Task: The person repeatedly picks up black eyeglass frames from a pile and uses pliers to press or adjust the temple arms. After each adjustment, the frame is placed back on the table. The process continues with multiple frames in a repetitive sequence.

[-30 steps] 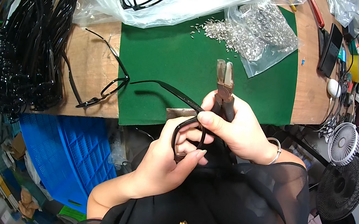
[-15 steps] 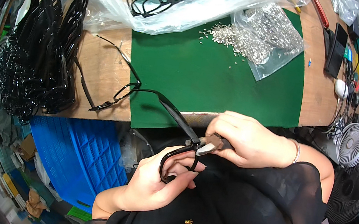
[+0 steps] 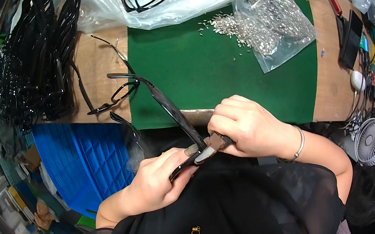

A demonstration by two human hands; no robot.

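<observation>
Pliers (image 3: 210,145) in right hand (image 3: 249,128), left hand (image 3: 155,185) gripping eyeglass frame (image 3: 161,101)

**Room around the green mat**

The middle of the green mat (image 3: 213,72) lies bare, so my hands can pass there. Left of it, a heap of black frames (image 3: 36,60) blocks the way. At its far edge sit loose metal bits (image 3: 232,27) and a plastic bag (image 3: 279,24). Right of it, a phone (image 3: 352,40) and cables crowd the bench.

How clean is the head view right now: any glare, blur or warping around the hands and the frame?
Head view: even light; left hand, right hand and the black plastic spectacle frame between them are sharp. Glare whitens the clear plastic sheet and the pile of small silver metal parts. Fisheye bends the green felt mat edges; corners are black.
</observation>
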